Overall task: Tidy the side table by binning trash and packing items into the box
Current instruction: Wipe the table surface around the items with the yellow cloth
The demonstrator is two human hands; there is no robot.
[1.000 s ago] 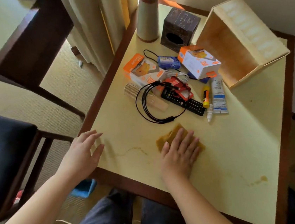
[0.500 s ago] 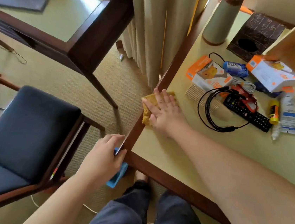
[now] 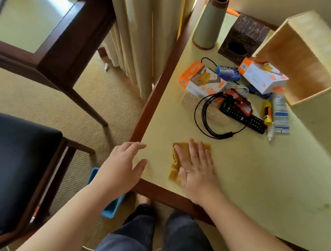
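Right hand [image 3: 195, 166], fingers straight and spread, presses flat on a mustard-yellow cloth [image 3: 176, 163] lying near the table's lower-left corner. Left hand [image 3: 124, 166], fingers relaxed and spread, hovers at that corner of the side table [image 3: 257, 177], holding nothing. Above the cloth, at centre right of the frame: a coiled black cable [image 3: 213, 118], a remote control [image 3: 244, 116], two orange-and-white cartons [image 3: 202, 80] [image 3: 263, 74] and a white tube [image 3: 280, 115]. The wooden box [image 3: 303, 64] lies on its side at upper right, opening toward the clutter. A blue bin [image 3: 113, 206] shows below the table edge.
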